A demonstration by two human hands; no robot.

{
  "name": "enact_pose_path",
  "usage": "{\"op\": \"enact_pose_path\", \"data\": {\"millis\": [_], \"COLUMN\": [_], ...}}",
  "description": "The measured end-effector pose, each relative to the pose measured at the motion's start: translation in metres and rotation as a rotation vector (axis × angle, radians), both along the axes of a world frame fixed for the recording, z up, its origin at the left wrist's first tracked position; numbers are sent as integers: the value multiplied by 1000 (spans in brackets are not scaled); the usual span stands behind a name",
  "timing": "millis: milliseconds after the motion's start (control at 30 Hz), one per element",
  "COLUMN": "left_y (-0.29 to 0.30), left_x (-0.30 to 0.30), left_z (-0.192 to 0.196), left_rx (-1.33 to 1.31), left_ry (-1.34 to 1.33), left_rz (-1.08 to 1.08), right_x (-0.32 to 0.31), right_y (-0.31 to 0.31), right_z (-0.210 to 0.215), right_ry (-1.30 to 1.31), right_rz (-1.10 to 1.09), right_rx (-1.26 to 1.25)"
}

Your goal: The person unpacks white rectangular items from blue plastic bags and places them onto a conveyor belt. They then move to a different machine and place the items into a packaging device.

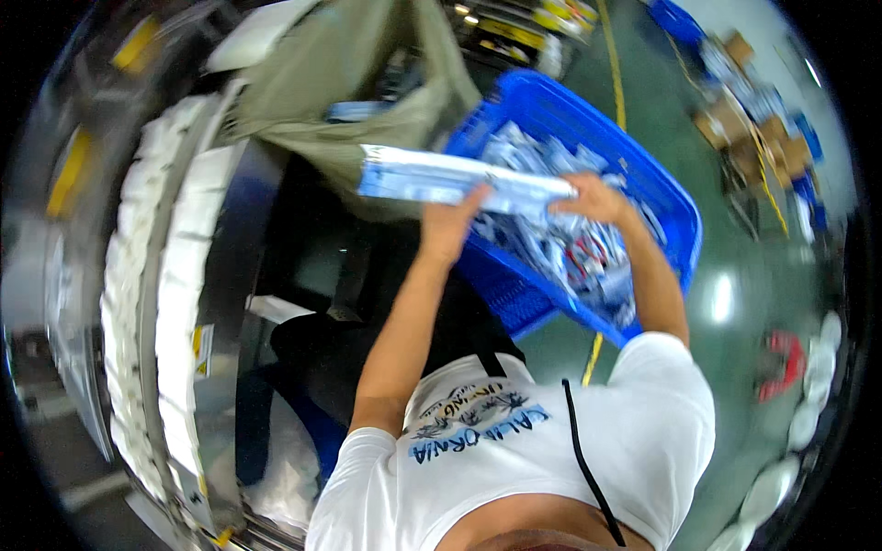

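Note:
A long, flat blue-and-white plastic packet (pixel 413 176) is stretched sideways between my two hands, partly over a blue plastic crate. My left hand (pixel 448 223) grips its lower edge near the middle, with the fingers wrapped up over the front. At the packet's right end, my right hand (pixel 593 197) is closed on it. Below and beyond it, the blue crate (pixel 663 174) holds a loose heap of crumpled clear and bluish plastic packets (pixel 533 243), with some red showing among them. What is inside the long packet cannot be made out.
Left of me runs a machine with a row of white pads (pixel 179 303) and a metal side panel. An olive cloth bag (pixel 303 101) hangs open at the far left. Cardboard boxes (pixel 726 121) stand at the far right, on a green floor (pixel 717 294) with yellow lines.

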State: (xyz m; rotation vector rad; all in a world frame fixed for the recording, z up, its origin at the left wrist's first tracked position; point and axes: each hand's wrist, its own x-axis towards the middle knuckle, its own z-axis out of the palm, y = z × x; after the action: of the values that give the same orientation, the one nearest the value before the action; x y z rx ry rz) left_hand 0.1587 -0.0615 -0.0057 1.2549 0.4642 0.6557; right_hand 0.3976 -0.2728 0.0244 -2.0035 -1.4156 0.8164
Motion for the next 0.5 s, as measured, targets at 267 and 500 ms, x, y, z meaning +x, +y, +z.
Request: {"op": "enact_pose_path", "data": {"millis": [267, 500], "left_y": [18, -10], "left_x": [41, 62], "left_z": [-11, -58], "left_rx": [-864, -1026], "left_ry": [-407, -336], "left_rz": [-221, -341], "right_x": [-18, -29], "right_y": [-36, -2], "right_z": [192, 253], "right_ry": [-326, -355], "right_rz": [69, 64], "right_rx": [-126, -212]}}
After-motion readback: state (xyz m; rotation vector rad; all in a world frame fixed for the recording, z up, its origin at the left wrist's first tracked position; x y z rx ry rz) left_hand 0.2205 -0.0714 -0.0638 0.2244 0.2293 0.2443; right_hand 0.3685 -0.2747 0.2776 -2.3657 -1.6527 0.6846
